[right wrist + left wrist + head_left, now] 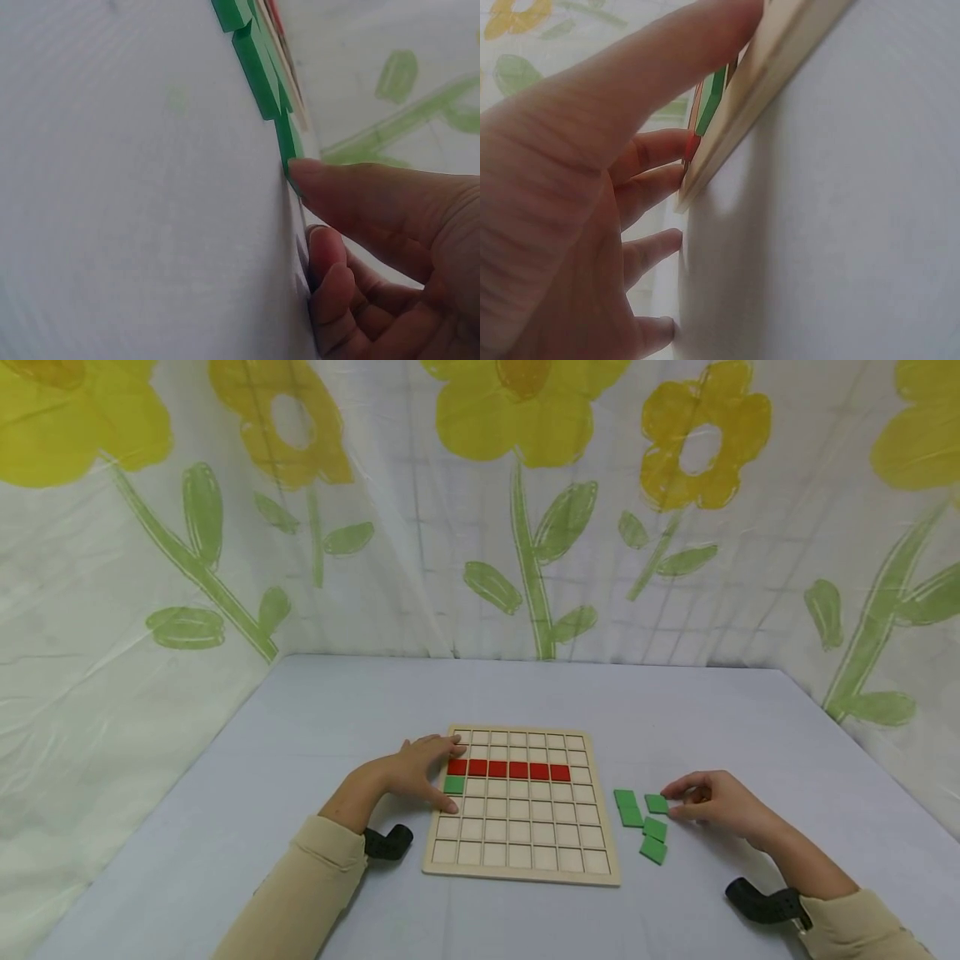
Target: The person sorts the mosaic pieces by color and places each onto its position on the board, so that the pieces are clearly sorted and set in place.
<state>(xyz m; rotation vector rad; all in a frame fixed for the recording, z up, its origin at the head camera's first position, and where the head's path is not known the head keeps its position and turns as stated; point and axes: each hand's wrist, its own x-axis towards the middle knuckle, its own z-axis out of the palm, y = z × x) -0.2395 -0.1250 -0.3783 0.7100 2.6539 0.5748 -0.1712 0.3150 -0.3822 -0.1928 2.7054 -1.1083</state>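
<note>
A wooden grid board (521, 878) lies flat on the table, with a row of red tiles (497, 769) in its cells. One green tile (453, 785) sits below the leftmost red one. My left hand (408, 774) rests at the board's left edge, fingers and thumb spread, thumb on the frame in the left wrist view. Right of the board, my right hand (716, 802) pinches a loose green tile (657, 803) at its right side. Its thumb (315, 174) touches that tile in the right wrist view; the index fingertip is hidden there. More green tiles (654, 850) lie close by.
The pale table (337, 693) ends at a hanging white sheet (397, 593) painted with yellow flowers. Black wrist cameras (761, 902) are strapped on both forearms, just above the tabletop.
</note>
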